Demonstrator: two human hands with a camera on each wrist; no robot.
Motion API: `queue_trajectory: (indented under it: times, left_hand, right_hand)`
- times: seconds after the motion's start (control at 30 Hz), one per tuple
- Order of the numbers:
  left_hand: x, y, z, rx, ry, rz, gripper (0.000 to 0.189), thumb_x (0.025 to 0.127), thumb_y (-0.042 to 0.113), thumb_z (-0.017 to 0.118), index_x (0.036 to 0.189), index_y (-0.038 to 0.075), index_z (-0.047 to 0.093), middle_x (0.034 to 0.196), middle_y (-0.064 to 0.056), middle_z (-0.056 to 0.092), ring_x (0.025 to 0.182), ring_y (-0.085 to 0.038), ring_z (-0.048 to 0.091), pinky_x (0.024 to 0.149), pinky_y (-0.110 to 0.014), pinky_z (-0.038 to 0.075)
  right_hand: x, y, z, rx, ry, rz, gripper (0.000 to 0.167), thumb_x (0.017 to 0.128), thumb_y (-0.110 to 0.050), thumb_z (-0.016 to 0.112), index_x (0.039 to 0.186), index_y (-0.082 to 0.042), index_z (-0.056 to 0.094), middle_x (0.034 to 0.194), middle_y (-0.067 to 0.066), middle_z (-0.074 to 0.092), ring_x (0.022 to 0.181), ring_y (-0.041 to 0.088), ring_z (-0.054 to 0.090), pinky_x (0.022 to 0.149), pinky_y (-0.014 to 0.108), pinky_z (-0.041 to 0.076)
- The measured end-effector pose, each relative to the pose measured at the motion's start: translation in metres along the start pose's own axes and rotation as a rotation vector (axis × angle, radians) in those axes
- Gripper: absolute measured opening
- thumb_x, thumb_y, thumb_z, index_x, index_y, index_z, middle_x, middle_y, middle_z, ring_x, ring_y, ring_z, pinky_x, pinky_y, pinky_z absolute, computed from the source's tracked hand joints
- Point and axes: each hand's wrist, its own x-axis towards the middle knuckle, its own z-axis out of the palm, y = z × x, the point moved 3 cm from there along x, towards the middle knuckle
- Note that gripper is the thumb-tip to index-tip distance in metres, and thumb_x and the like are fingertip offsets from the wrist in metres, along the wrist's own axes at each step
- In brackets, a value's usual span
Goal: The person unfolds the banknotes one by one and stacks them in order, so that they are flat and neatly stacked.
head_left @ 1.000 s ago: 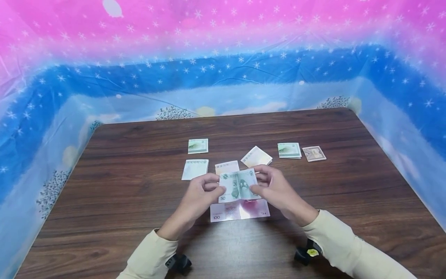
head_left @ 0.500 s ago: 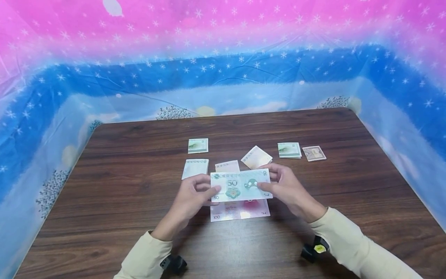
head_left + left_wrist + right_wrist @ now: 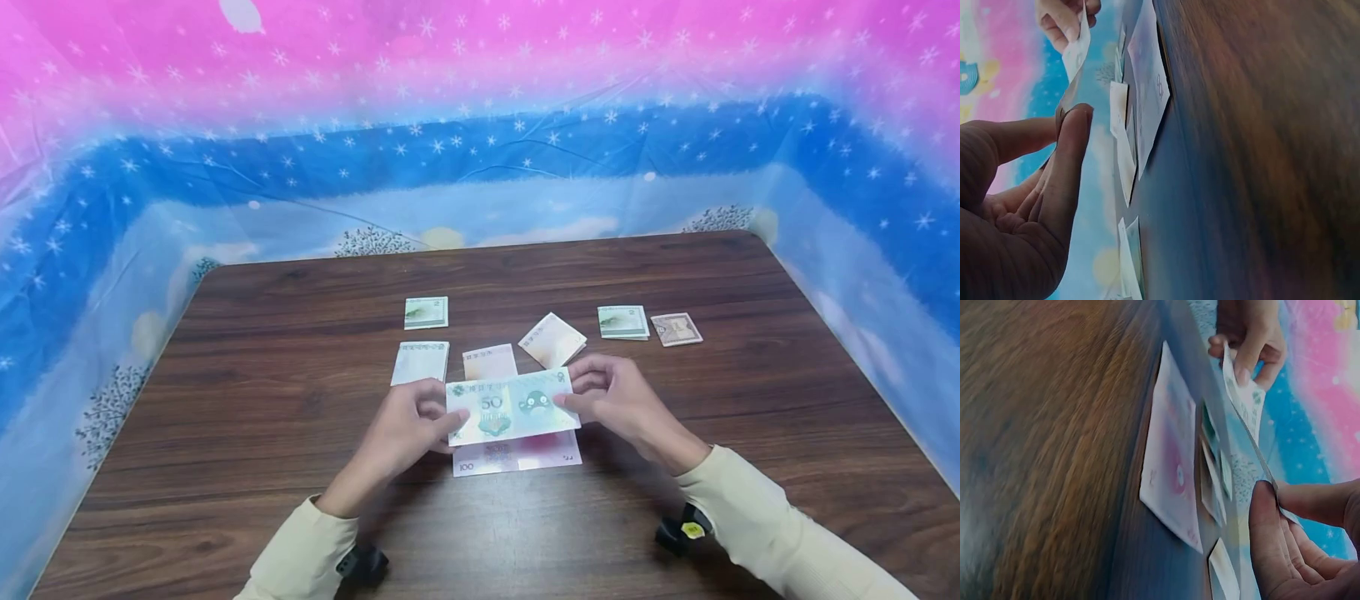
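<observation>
A green 50 banknote [image 3: 513, 407] with a cartoon face is stretched out above the table, held at both ends. My left hand [image 3: 401, 429] pinches its left end between thumb and fingers, and my right hand [image 3: 626, 408] pinches the right end. In both wrist views the note hangs off the tabletop. Below it lies an unfolded pink 100 banknote [image 3: 487, 460], its upper part covered by the green one. Just behind are a folded pale note [image 3: 489, 361], partly hidden, and a folded whitish-green note [image 3: 420, 362] near my left fingers.
Farther back on the brown wooden table [image 3: 300, 350] lie more folded notes: a green one [image 3: 426, 313] at left, a tilted cream one [image 3: 552, 339], another green one [image 3: 622, 322] and a small brown one [image 3: 677, 329] at right. A snowflake-patterned cloth [image 3: 465, 150] hangs round the table.
The green 50 banknote has gone from half folded to spread flat as my hands moved apart. It has since come slightly left and nearer, tilting a little. The notes on the table lie unmoved.
</observation>
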Motion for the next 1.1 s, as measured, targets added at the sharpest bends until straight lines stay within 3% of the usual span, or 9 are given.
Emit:
queue_trajectory:
  times: [0.13,0.3,0.47,0.63,0.77,1.1]
  left_hand:
    - [-0.001,0.002,-0.001,0.199,-0.041,0.039,0.036,0.09,0.013,0.077,0.118,-0.005,0.063,0.073,-0.004,0.072,0.057,-0.021,0.071,0.062,-0.032,0.059]
    - [0.001,0.003,0.004,0.321,-0.086,0.059,0.04,0.089,0.011,0.079,0.12,-0.009,0.063,0.073,-0.004,0.072,0.055,-0.015,0.068,0.053,-0.029,0.058]
    - [0.003,0.004,0.009,0.449,-0.11,0.069,0.036,0.088,0.012,0.079,0.115,-0.007,0.065,0.067,0.0,0.068,0.052,-0.012,0.064,0.048,-0.028,0.053]
    - [0.004,0.004,0.012,0.547,-0.107,0.09,0.02,0.087,0.016,0.081,0.092,0.002,0.067,0.056,0.005,0.061,0.047,-0.011,0.059,0.046,-0.027,0.046]
    - [0.005,0.002,0.014,0.598,-0.097,0.09,0.025,0.086,0.018,0.082,0.076,0.009,0.062,0.052,0.005,0.058,0.045,-0.011,0.055,0.045,-0.026,0.042]
    - [0.006,0.002,0.015,0.756,-0.012,0.106,0.032,0.08,0.026,0.088,0.074,0.008,0.062,0.061,0.0,0.054,0.052,-0.015,0.045,0.046,-0.027,0.038]
  right_hand:
    - [-0.001,0.003,-0.003,-0.114,-0.001,-0.045,0.031,0.081,-0.004,0.083,0.102,0.007,0.064,0.085,0.01,0.069,0.073,0.017,0.065,0.064,0.027,0.058]
    - [0.0,0.008,-0.002,-0.217,-0.035,-0.121,0.025,0.079,0.0,0.083,0.096,0.007,0.065,0.078,0.008,0.069,0.065,0.016,0.066,0.058,0.032,0.059]
    - [0.002,0.014,0.002,-0.268,-0.071,-0.142,0.023,0.078,0.003,0.083,0.092,0.006,0.064,0.073,0.006,0.068,0.056,0.016,0.065,0.052,0.034,0.059]
    - [0.002,0.018,0.006,-0.34,-0.069,-0.138,0.024,0.077,0.001,0.085,0.089,0.003,0.064,0.069,0.004,0.066,0.052,0.015,0.064,0.05,0.031,0.058]
    - [0.002,0.02,0.008,-0.441,-0.059,-0.153,0.026,0.076,-0.003,0.087,0.087,0.0,0.064,0.066,-0.001,0.064,0.049,0.012,0.063,0.048,0.028,0.056]
    - [0.002,0.023,0.006,-0.643,-0.01,-0.201,0.04,0.074,-0.015,0.091,0.099,-0.001,0.065,0.064,-0.007,0.061,0.054,0.007,0.055,0.055,0.028,0.048]
